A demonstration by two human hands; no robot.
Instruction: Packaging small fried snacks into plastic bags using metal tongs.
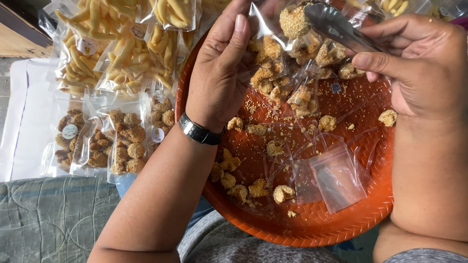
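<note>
left hand (217,73): pinching clear bag (273,53) open | right hand (419,63): closed on metal tongs (336,27) gripping sesame snack (294,22)

quilted grey-green cushion (48,219), white sheet (29,122) — daylight

Woven tray (312,234) fills centre and right of frame, on lap. Loose snack pieces (253,187) and empty bags (336,178) lie in tray. Filled packets (109,141) at left of tray; stick-snack packets (117,53) upper left, behind them.
</note>
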